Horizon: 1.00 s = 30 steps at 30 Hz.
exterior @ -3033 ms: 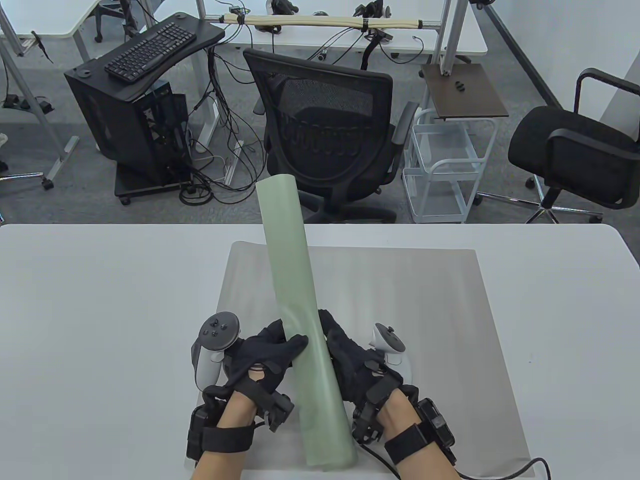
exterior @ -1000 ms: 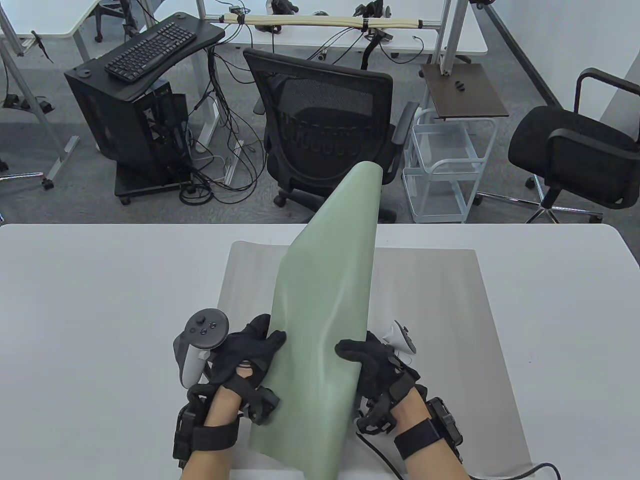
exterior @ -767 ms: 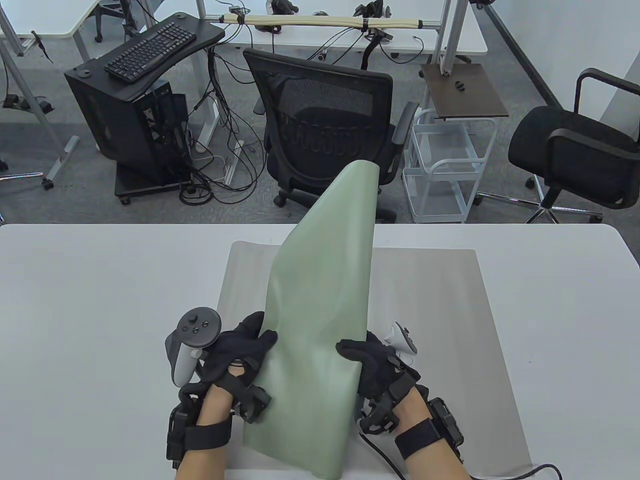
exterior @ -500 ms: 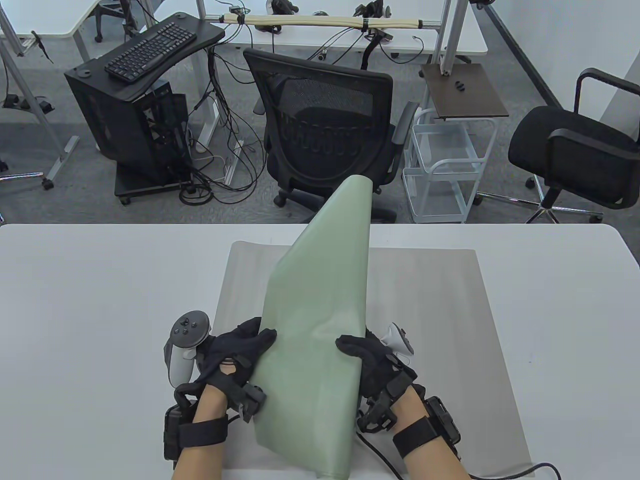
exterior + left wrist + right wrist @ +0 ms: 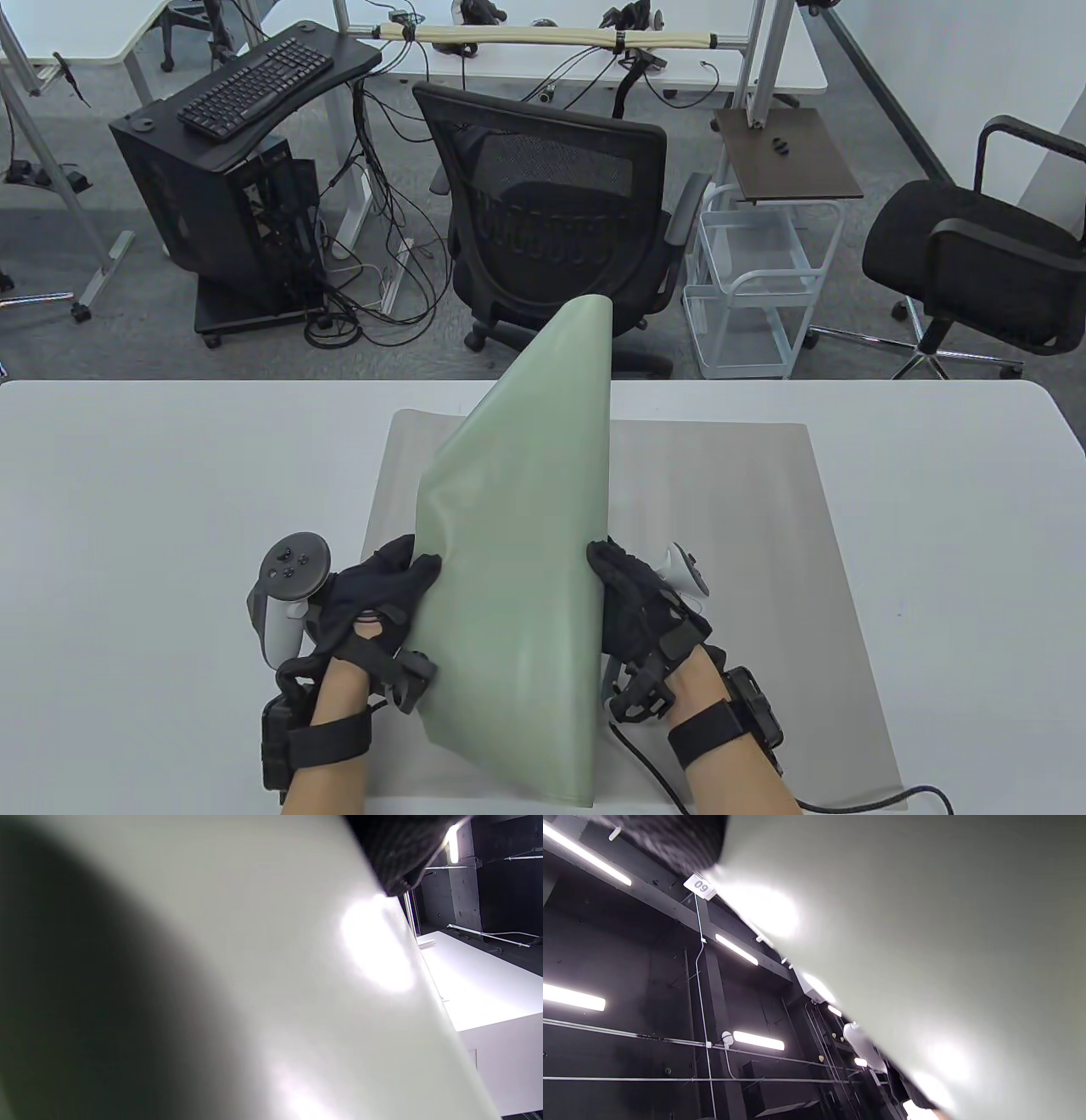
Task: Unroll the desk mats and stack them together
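Note:
A pale green desk mat (image 5: 517, 543) is partly unrolled and held up above a grey desk mat (image 5: 747, 526) that lies flat on the white table (image 5: 153, 509). My left hand (image 5: 382, 586) grips the green mat's left edge. My right hand (image 5: 624, 594) grips its right side, where the mat still curls. The green mat's far end rises past the table's far edge. The green mat fills the left wrist view (image 5: 237, 984) and much of the right wrist view (image 5: 925, 933), with a dark gloved fingertip (image 5: 403, 853) at its edge.
A black mesh office chair (image 5: 551, 212) stands just beyond the table's far edge. A white wire cart (image 5: 747, 280) and a second black chair (image 5: 976, 246) stand at the right. A cable (image 5: 865, 798) trails from my right wrist over the grey mat.
The green mat went from a tight roll to a wide open sheet. My left hand has moved left with its edge, and the mat's far end has swung slightly left.

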Tool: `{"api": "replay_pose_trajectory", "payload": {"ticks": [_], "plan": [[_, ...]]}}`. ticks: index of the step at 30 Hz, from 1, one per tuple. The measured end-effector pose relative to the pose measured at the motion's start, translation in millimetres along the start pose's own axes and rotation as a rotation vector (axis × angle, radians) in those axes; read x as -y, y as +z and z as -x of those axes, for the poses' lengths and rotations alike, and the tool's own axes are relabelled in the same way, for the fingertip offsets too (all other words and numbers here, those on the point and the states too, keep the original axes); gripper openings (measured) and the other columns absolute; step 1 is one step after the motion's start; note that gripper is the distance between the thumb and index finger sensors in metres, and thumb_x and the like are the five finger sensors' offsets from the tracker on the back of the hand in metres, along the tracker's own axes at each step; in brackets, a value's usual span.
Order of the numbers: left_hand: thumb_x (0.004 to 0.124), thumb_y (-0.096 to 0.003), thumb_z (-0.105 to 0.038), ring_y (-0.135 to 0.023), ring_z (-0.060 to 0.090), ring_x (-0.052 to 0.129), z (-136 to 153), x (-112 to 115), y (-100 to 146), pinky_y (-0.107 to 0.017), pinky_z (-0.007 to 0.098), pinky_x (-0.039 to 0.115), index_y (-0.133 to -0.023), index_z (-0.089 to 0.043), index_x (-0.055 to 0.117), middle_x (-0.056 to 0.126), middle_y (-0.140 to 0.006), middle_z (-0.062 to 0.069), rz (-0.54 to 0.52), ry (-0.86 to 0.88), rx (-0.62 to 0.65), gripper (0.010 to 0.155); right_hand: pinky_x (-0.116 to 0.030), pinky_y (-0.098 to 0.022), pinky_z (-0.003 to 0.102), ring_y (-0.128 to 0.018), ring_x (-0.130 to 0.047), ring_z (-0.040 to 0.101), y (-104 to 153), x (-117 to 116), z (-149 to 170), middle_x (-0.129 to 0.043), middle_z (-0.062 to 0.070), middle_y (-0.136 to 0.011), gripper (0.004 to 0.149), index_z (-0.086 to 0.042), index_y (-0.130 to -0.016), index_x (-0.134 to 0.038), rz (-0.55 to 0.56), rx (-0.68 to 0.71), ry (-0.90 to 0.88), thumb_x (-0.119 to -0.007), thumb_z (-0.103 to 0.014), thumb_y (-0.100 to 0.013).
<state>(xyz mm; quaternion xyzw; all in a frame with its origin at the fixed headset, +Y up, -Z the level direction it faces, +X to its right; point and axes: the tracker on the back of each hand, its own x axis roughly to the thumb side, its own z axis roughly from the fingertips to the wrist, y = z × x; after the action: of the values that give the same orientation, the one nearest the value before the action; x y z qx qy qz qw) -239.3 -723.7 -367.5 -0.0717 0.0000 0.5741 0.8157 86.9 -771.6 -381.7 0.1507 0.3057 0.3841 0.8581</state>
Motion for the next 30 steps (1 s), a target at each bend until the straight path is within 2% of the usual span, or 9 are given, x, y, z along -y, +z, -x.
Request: {"api": "replay_pose_trajectory", "payload": {"ticks": [3, 7, 9, 11, 15, 19, 24, 26, 30], "plan": [[0.081, -0.0435, -0.040, -0.019, 0.010, 0.104, 2, 0, 1, -0.016, 0.027, 0.091, -0.081, -0.031, 0.080, 0.107, -0.059, -0.012, 0.003, -0.030, -0.007, 0.039, -0.090, -0.055, 0.035, -0.067, -0.094, 0.019, -1, 1, -2, -0.073, -0.003, -0.086, 0.073, -0.021, -0.098, -0.041, 0.037, 0.022, -0.019, -0.093, -0.043, -0.052], [0.081, -0.0444, -0.039, -0.019, 0.010, 0.104, 3, -1, 2, -0.014, 0.025, 0.090, -0.082, -0.031, 0.079, 0.105, -0.062, -0.011, -0.004, -0.053, -0.018, 0.038, -0.087, -0.062, 0.037, -0.074, -0.089, 0.020, 0, 1, -1, -0.070, -0.004, -0.088, 0.058, -0.026, -0.095, -0.048, 0.021, 0.023, -0.047, -0.089, -0.038, -0.056], [0.081, -0.0443, -0.039, -0.018, 0.009, 0.104, 3, -2, 2, -0.014, 0.024, 0.090, -0.082, -0.032, 0.078, 0.105, -0.063, -0.011, -0.020, -0.091, -0.027, 0.039, -0.075, -0.072, 0.054, -0.098, -0.074, 0.035, 1, 1, -3, -0.049, 0.011, -0.108, 0.055, -0.026, -0.095, -0.045, -0.005, 0.005, -0.004, -0.084, -0.035, -0.058], [0.081, -0.0442, -0.038, -0.017, 0.009, 0.103, 3, -3, 3, -0.013, 0.024, 0.090, -0.083, -0.032, 0.078, 0.105, -0.064, -0.011, -0.033, -0.100, -0.035, 0.039, -0.070, -0.070, 0.063, -0.102, -0.065, 0.051, 0, 1, -4, -0.047, 0.018, -0.113, 0.054, -0.023, -0.094, -0.041, -0.018, -0.002, 0.019, -0.081, -0.031, -0.058], [0.081, -0.0442, -0.037, -0.018, 0.011, 0.104, 5, -3, 2, -0.013, 0.026, 0.090, -0.083, -0.030, 0.077, 0.105, -0.065, -0.010, -0.027, -0.129, -0.058, 0.039, -0.074, -0.068, 0.062, -0.099, -0.075, 0.047, -1, -3, -5, -0.054, 0.017, -0.108, 0.060, -0.015, -0.094, -0.028, -0.045, -0.009, -0.005, -0.076, -0.026, -0.059], [0.081, -0.0440, -0.037, -0.018, 0.011, 0.104, 10, 0, 1, -0.014, 0.026, 0.090, -0.083, -0.031, 0.078, 0.105, -0.064, -0.011, -0.034, -0.133, -0.076, 0.039, -0.068, -0.071, 0.064, -0.098, -0.069, 0.044, 2, -2, -7, -0.041, 0.017, -0.110, 0.090, -0.020, -0.095, 0.010, -0.063, -0.014, 0.014, -0.073, -0.025, -0.062], [0.080, -0.0436, -0.037, -0.017, 0.010, 0.104, 10, -3, 1, -0.013, 0.025, 0.090, -0.082, -0.032, 0.078, 0.106, -0.064, -0.012, -0.062, -0.125, -0.078, 0.039, -0.067, -0.072, 0.049, -0.089, -0.071, 0.029, 10, 6, -13, -0.041, 0.008, -0.107, 0.093, -0.027, -0.097, 0.012, 0.028, -0.032, 0.113, -0.073, -0.044, -0.062], [0.080, -0.0436, -0.037, -0.017, 0.010, 0.104, 12, -4, 1, -0.013, 0.025, 0.090, -0.082, -0.032, 0.078, 0.106, -0.064, -0.012, -0.064, -0.116, -0.084, 0.039, -0.069, -0.070, 0.045, -0.085, -0.072, 0.027, 14, 12, -16, -0.044, 0.006, -0.104, 0.088, -0.020, -0.099, 0.006, 0.060, -0.033, 0.068, -0.059, -0.060, -0.055], [0.081, -0.0434, -0.037, -0.017, 0.010, 0.104, 16, -4, 2, -0.013, 0.025, 0.090, -0.082, -0.032, 0.079, 0.106, -0.063, -0.011, -0.075, -0.123, -0.105, 0.039, -0.066, -0.069, 0.047, -0.085, -0.070, 0.032, 20, 20, -21, -0.044, 0.010, -0.103, 0.081, -0.008, -0.100, -0.001, 0.071, -0.006, 0.035, -0.056, -0.051, -0.059]]}}
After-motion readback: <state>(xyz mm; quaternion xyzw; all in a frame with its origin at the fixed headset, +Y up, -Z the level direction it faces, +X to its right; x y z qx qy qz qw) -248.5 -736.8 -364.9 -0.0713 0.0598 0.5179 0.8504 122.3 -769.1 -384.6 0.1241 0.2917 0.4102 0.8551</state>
